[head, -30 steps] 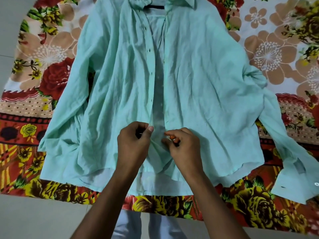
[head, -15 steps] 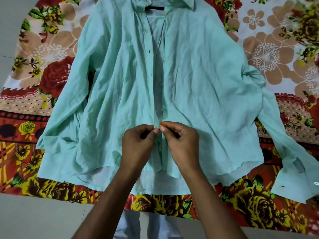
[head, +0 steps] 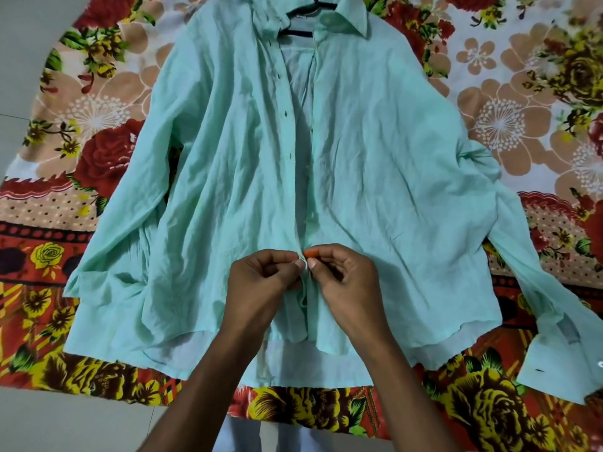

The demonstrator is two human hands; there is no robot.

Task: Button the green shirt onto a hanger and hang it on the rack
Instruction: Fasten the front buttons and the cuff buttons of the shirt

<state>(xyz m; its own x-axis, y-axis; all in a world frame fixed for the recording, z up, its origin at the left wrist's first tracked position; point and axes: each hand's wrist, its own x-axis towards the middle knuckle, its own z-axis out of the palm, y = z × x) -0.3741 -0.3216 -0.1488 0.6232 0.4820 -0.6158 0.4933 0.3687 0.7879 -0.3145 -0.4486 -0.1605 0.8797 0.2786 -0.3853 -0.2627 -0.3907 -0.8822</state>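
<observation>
Floral sheet (head: 98, 164) on pale floor (head: 49, 422); green shirt (head: 375, 177) spread flat.

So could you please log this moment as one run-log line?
step: buttoning | left hand: pinches placket | right hand: pinches placket | green shirt: flat, upper front open | hanger: in collar

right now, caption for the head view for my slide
Both hands pinch the green shirt's front edges together, shirt flat on a floral sheet.

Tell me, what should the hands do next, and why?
Probably push the button through its hole: the left hand and right hand pinch the green shirt's two front edges together low down, while the front above gapes open.
</observation>
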